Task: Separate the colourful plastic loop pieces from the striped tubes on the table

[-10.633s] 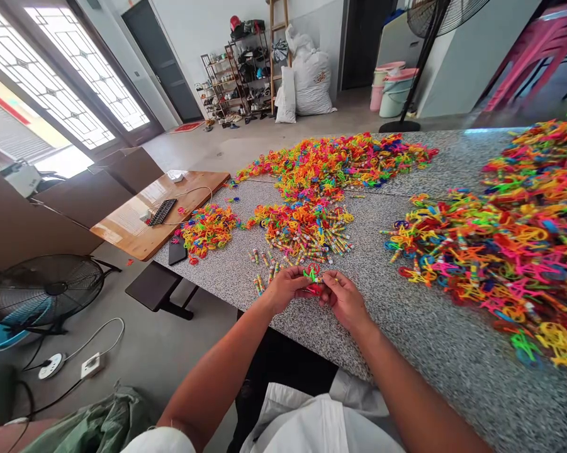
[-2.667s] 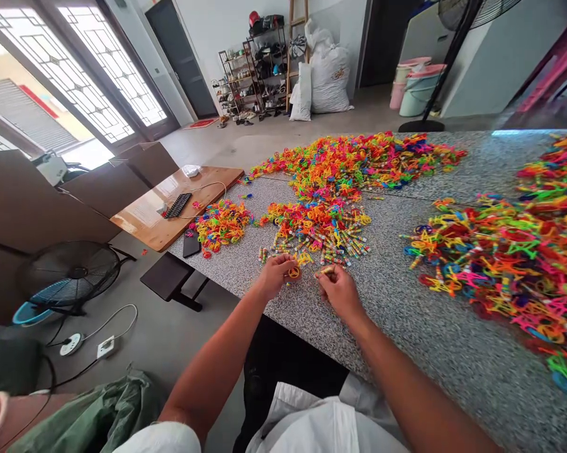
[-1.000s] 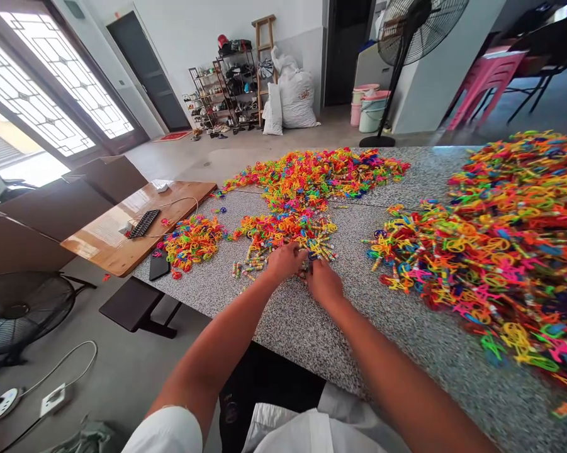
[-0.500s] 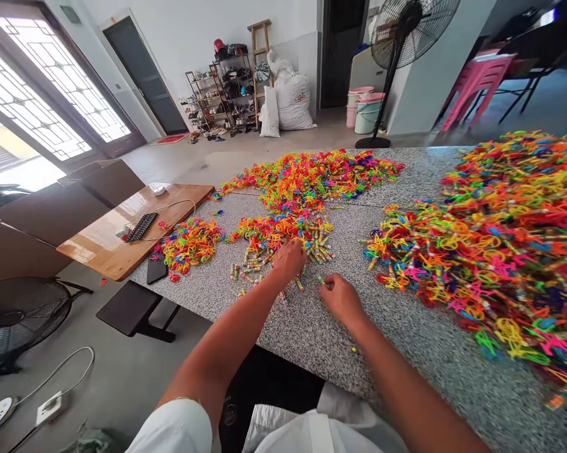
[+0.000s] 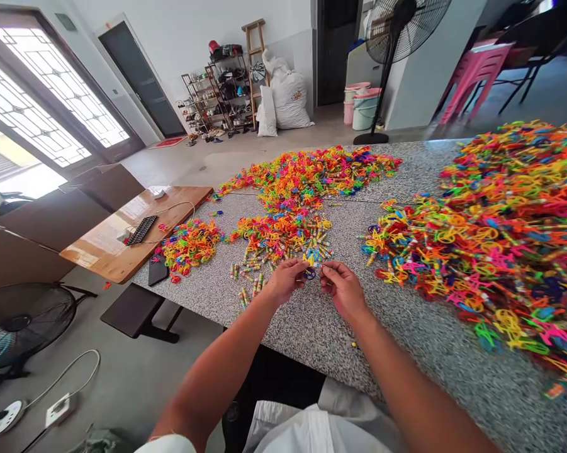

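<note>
My left hand (image 5: 287, 281) is closed, pinching a small yellow and blue plastic piece (image 5: 309, 269) between thumb and fingers. Close beside it, the fingertips of my right hand (image 5: 343, 288) are pinched together near that piece. A tiny pale bit shows at those fingertips; what it belongs to is hidden. Just beyond my hands lies a heap of bright plastic pieces (image 5: 276, 233), mixed with small printed tubes. Several loose printed tubes (image 5: 257, 283) lie on the speckled stone table (image 5: 306, 327) left of my left hand.
A large pile of coloured plastic pieces (image 5: 510, 233) covers the table's right side. Another heap (image 5: 306, 176) lies at the back, and a smaller one (image 5: 193, 245) at the left beside a black phone (image 5: 158, 270). A wooden table (image 5: 123, 233) adjoins, and a standing fan (image 5: 391, 56) is behind.
My left hand has drawn back from the heap with a yellow and blue plastic piece. My right hand has risen slightly beside it; the printed tube it pinched is no longer clearly visible.
</note>
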{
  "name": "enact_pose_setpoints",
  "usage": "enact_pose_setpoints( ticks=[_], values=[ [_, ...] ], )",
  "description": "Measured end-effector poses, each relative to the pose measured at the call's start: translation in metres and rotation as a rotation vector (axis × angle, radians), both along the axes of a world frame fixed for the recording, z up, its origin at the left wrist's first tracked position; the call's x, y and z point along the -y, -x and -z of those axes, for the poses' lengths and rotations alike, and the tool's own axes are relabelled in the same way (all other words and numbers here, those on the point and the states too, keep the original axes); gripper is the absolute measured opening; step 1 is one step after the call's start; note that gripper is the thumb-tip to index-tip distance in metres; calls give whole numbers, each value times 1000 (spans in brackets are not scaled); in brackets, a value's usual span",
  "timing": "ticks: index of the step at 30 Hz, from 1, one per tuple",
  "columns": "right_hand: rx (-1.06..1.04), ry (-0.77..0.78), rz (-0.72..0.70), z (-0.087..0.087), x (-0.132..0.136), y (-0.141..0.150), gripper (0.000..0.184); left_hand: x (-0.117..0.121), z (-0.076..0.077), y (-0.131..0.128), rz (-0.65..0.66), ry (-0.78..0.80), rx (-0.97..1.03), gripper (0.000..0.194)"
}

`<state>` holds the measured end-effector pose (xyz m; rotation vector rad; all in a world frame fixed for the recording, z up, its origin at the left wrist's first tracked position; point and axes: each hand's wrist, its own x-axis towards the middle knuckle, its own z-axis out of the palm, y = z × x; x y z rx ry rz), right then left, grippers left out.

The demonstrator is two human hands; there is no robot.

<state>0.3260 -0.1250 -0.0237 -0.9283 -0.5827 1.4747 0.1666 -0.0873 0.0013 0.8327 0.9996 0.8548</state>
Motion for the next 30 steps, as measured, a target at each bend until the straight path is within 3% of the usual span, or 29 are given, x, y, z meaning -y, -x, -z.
enact_pose_setpoints(
  ticks=[7,13,17,21,24,25,27,29,30],
  values=[
    [-42,19,-42,4,6,0,37,6,1,-3,-8,44,6,38],
    [89,-55,-67,7,11,-2,37,11,-2,1,14,55,-70,38],
    [341,-148,-47,10,18,-2,35,18,-1,-3,-27,-75,-217,33],
    [578,-202,5,9,27,0,35,29,10,-14,-82,-241,-396,29],
    [648,-182,4,2,25,-15,34,23,13,-9,-21,-305,-491,26],
    [656,-169,52,-2,21,-26,32,15,12,-2,-16,-337,-544,24],
    [581,-151,277,-12,10,-57,29,-8,5,18,-77,-421,-690,20],
    [353,-165,584,-21,-5,-90,28,-37,-4,38,-241,-516,-889,15],
    [249,-166,682,-24,-13,-102,29,-52,-8,46,-259,-560,-975,14]
  ],
)
